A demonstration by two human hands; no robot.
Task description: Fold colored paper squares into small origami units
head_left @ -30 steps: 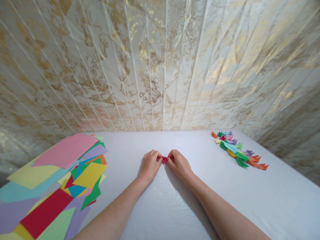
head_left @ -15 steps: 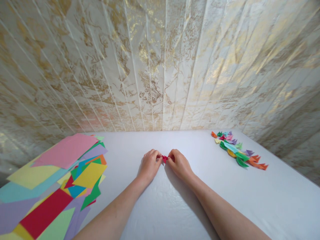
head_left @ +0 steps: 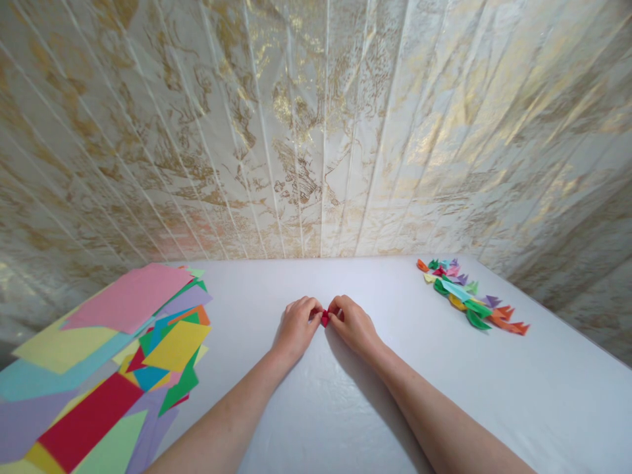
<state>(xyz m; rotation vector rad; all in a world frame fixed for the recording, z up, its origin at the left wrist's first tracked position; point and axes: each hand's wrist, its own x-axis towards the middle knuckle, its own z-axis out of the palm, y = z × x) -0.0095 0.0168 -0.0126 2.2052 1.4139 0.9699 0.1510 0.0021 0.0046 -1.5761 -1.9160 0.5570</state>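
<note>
A small folded red paper piece [head_left: 324, 318] is between my two hands, at the middle of the white table [head_left: 296, 421]. My left hand [head_left: 300, 324] pinches its left side between thumb and fingers. On the other side, my right hand [head_left: 351, 322] holds it in the same kind of pinch. The fingertips of both hands are close together and cover part of the paper, so its exact shape is hard to tell.
Coloured paper sheets, a pink one [head_left: 133, 296] and a red one [head_left: 91, 421] among them, lie overlapping at the left. Several small folded paper figures [head_left: 457, 289] lie in a cluster at the right. A gold-patterned curtain [head_left: 306, 131] hangs behind the table.
My fingertips have come slightly closer together around the red paper. It now looks narrower and more compact, and sits a little lower in view.
</note>
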